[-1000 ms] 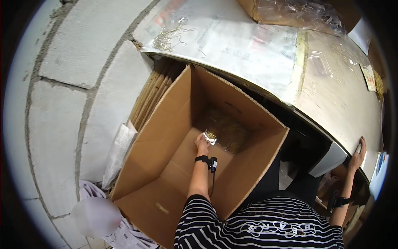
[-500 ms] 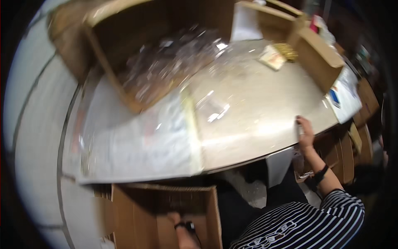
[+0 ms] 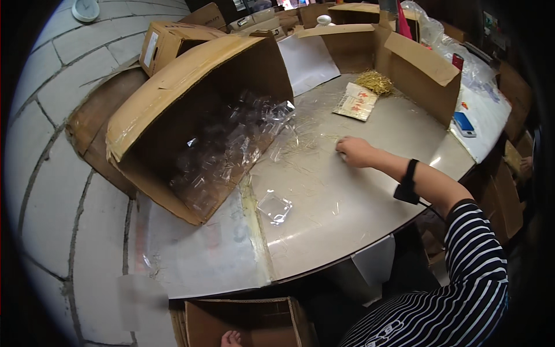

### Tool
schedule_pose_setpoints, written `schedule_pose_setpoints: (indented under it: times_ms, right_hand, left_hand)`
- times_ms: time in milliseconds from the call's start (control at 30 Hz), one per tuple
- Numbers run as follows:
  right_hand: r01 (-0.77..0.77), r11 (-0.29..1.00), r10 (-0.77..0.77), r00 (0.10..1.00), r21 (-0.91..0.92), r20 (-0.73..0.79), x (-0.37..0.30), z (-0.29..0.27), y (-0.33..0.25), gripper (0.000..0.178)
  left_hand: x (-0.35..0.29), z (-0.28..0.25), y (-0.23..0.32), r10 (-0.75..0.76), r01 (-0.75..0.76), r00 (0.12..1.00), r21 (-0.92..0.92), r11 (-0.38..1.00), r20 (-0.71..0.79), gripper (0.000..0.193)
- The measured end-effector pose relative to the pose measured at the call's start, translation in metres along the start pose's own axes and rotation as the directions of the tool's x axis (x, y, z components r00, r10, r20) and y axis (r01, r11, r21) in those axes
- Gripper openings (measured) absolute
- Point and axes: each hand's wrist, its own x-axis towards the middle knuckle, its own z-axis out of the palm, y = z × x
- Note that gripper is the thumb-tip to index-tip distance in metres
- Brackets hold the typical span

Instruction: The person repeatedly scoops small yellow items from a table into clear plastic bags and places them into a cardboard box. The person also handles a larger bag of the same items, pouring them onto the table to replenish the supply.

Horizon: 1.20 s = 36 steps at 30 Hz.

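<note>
Over the desk (image 3: 306, 240), the right hand (image 3: 355, 152) curls, probably gathering straw (image 3: 302, 140), needing a pinch; what it or the left hand (image 3: 231, 339) holds is unclear.

From head height, the fisheye looks down across the tabletop (image 3: 324, 225).

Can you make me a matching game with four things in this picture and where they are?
Things:
1. round clock
2. left hand
3. pile of clear plastic containers
4. heap of golden strands

Places:
A. inside the tipped box
B. next to the printed card
C. up on the wall
D. at the lower box

Pairs: 1-C, 2-D, 3-A, 4-B
</note>
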Motion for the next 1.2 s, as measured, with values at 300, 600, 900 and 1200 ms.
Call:
schedule_pose_setpoints:
  times_ms: [300, 600, 900, 1200]
  right_hand:
    - [0.046, 0.977, -0.027, 0.995, 0.210, -0.096, 0.132, 0.035, -0.035, 0.050]
    - [-0.016, 1.000, 0.019, 0.942, -0.012, 0.335, 0.093, 0.020, -0.088, 0.068]
    - [0.246, 0.967, -0.254, 0.932, 0.063, 0.259, -0.065, 0.008, -0.048, 0.058]
    - [0.084, 0.869, -0.027, 0.992, 0.487, -0.122, -0.160, -0.028, 0.010, 0.040]
  left_hand:
    - [-0.080, 0.139, 0.220, 0.606, -0.729, 0.681, 0.464, 0.504, 0.411, 0.026]
    - [-0.048, 0.265, 0.218, 0.203, -0.913, 0.380, 0.330, 0.240, 0.903, 0.066]
    - [-0.068, 0.335, 0.230, 0.401, -0.885, 0.232, 0.021, 0.464, 0.886, 0.051]
    - [-0.001, 0.325, 0.244, 0.377, -0.857, 0.510, 0.495, 0.145, 0.773, 0.034]
